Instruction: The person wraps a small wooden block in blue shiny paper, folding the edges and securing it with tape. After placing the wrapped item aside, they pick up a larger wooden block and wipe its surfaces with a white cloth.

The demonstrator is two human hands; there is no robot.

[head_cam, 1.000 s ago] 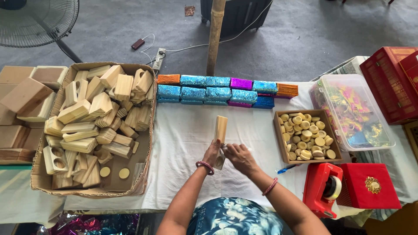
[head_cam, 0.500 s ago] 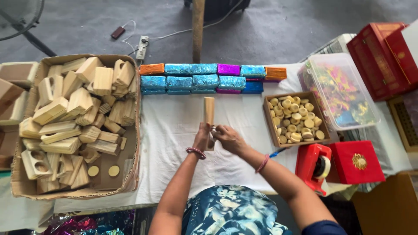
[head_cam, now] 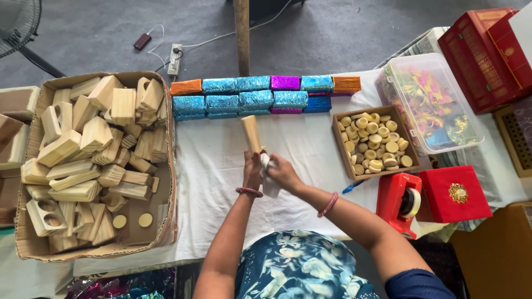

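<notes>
— Which way does the wooden block (head_cam: 251,133) in your hands point?

— Its long axis runs away from you, tilted slightly to your left, its far end aimed at the rows of foil-wrapped blocks (head_cam: 260,94). It hovers above the white tablecloth (head_cam: 210,166), between the cardboard box of wooden pieces (head_cam: 33,243) and the small box of round wooden discs (head_cam: 339,145).

— And your grip?

— Your left hand (head_cam: 252,166) is clenched around the block's near end. Your right hand (head_cam: 282,173) presses a white cloth (head_cam: 268,164) against that same end, fingers curled over it. The red tape dispenser (head_cam: 400,202) sits near your right forearm.
</notes>
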